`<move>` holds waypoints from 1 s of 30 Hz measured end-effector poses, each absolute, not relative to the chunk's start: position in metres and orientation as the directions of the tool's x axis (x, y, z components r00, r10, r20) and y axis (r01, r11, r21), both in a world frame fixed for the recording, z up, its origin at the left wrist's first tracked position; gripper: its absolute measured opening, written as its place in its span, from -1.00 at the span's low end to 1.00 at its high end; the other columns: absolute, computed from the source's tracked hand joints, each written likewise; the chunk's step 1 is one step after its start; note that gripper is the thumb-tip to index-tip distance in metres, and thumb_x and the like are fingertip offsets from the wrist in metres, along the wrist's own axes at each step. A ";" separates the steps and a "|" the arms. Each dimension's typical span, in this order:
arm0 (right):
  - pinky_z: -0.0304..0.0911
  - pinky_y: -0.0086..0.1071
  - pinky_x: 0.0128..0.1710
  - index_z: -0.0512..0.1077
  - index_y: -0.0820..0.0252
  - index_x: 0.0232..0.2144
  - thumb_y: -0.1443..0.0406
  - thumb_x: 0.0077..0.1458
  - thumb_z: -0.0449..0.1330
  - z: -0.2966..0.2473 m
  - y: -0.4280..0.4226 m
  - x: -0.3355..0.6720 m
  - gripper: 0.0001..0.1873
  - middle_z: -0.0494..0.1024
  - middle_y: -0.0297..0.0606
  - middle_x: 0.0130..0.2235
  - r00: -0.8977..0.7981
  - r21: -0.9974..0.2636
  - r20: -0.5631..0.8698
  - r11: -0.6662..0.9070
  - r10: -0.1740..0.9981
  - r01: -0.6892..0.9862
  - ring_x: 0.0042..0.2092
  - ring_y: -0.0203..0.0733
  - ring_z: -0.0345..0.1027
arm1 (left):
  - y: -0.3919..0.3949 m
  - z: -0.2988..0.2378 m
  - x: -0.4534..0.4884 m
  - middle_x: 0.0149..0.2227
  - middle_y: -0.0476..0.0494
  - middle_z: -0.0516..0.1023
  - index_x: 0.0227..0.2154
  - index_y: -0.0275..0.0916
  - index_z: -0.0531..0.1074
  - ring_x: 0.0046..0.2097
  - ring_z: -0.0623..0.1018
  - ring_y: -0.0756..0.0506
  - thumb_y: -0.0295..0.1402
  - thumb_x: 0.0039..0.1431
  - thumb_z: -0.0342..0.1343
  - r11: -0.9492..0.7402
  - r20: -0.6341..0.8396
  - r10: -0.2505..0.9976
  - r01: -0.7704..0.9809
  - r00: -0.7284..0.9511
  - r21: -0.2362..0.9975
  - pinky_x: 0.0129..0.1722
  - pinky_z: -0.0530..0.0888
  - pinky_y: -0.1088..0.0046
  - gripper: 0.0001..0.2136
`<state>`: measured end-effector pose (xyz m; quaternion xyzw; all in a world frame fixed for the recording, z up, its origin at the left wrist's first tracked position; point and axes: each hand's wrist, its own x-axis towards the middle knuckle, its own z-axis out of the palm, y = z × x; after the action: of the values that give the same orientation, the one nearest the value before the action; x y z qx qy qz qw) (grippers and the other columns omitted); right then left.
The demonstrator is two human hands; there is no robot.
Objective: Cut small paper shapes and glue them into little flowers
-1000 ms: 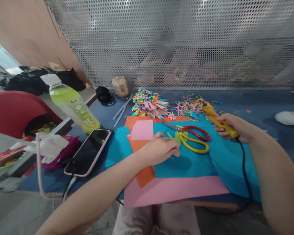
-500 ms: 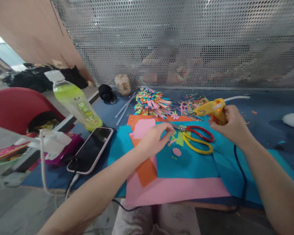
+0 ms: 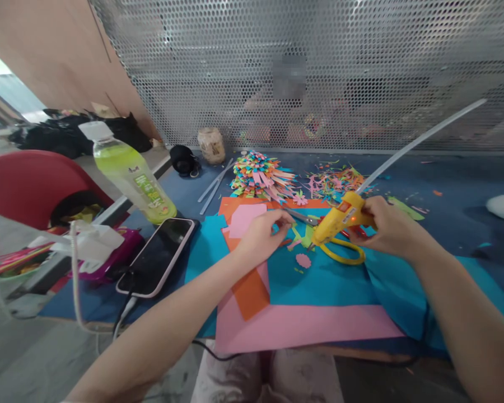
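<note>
My right hand (image 3: 388, 229) is wrapped round a yellow hot glue gun (image 3: 338, 219), its nozzle tipped down to the left over the scissors. A long translucent glue stick (image 3: 424, 137) juts from its rear. My left hand (image 3: 269, 238) is closed in a pinch above the blue paper (image 3: 319, 285); whatever is between the fingertips is too small to make out. Light green paper scraps (image 3: 306, 238) lie beside those fingertips. Below them is a pink scalloped paper piece (image 3: 303, 261). Scissors with red and yellow handles (image 3: 346, 258) lie partly hidden behind the glue gun.
Behind the sheets stands a fringed multicoloured paper cone (image 3: 258, 176), with a pile of paper shreds (image 3: 336, 182) beside it. Leftward are a phone (image 3: 157, 257), a drink bottle (image 3: 128, 173) and two glue sticks (image 3: 214, 187). A perforated metal panel (image 3: 340, 73) closes the back.
My right hand has brought the glue gun left and down, turning its nozzle downward and its glue stick upward. My left hand has stayed nearly in place.
</note>
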<state>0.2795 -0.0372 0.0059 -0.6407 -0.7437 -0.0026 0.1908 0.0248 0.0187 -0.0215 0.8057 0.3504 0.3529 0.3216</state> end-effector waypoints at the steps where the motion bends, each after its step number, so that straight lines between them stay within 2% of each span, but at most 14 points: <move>1: 0.16 -0.33 -0.46 0.03 0.07 -0.38 0.24 -0.14 0.15 0.007 -0.038 0.278 -0.67 0.43 -0.22 -0.42 -0.121 -0.216 0.264 0.181 0.957 0.960 -0.41 -0.06 0.36 | 0.019 -0.022 0.025 -0.32 -0.05 0.53 -0.35 -0.23 0.43 -0.27 0.50 -0.02 -0.49 0.06 0.01 -0.549 0.339 0.790 0.341 0.511 0.763 -0.28 0.40 0.49 -0.87; 5: 0.12 -0.34 -0.46 0.01 0.06 -0.44 0.25 -0.13 0.13 0.009 -0.040 0.272 -0.70 0.41 -0.21 -0.43 -0.179 -0.168 0.198 0.213 0.964 0.962 -0.40 -0.06 0.34 | 0.019 -0.026 0.026 -0.32 -0.07 0.53 -0.35 -0.24 0.42 -0.27 0.49 -0.03 -0.47 0.06 0.00 -0.552 0.312 0.771 0.338 0.555 0.762 -0.29 0.41 0.47 -0.87; 12: 0.04 -0.39 -0.52 -0.02 0.06 -0.46 0.29 -0.10 0.10 0.007 -0.037 0.272 -0.71 0.35 -0.27 -0.49 -0.269 -0.116 0.191 0.294 0.944 0.949 -0.44 -0.11 0.31 | 0.018 -0.026 0.028 -0.39 -0.07 0.50 -0.37 -0.28 0.37 -0.33 0.50 0.00 -0.51 0.03 -0.01 -0.486 0.274 0.787 0.282 0.553 0.827 -0.36 0.40 0.52 -0.89; 19: 0.04 -0.42 -0.56 0.00 0.07 -0.48 0.29 -0.09 0.05 0.000 -0.033 0.279 -0.78 0.36 -0.30 -0.50 -0.369 0.025 0.231 0.373 0.900 0.927 -0.47 -0.14 0.32 | 0.015 -0.030 0.030 -0.34 -0.06 0.44 -0.34 -0.28 0.30 -0.49 0.54 0.04 -0.43 0.10 -0.03 -0.272 0.143 0.768 0.117 0.624 0.955 -0.54 0.40 0.59 -0.93; 30: 0.02 -0.46 -0.58 0.01 0.08 -0.48 0.31 -0.08 0.05 0.003 -0.034 0.280 -0.80 0.36 -0.31 -0.53 -0.455 0.111 0.292 0.443 0.841 0.890 -0.53 -0.19 0.28 | 0.011 -0.034 0.030 -0.34 -0.07 0.51 -0.34 -0.24 0.28 -0.39 0.57 -0.01 -0.45 0.08 -0.03 -0.336 0.107 0.722 0.212 0.683 0.918 -0.44 0.45 0.55 -0.93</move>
<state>0.2804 -0.0337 0.0029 -0.5128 -0.8438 -0.1251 0.0971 0.0301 0.0111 -0.0339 0.7750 0.3014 0.2599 0.4909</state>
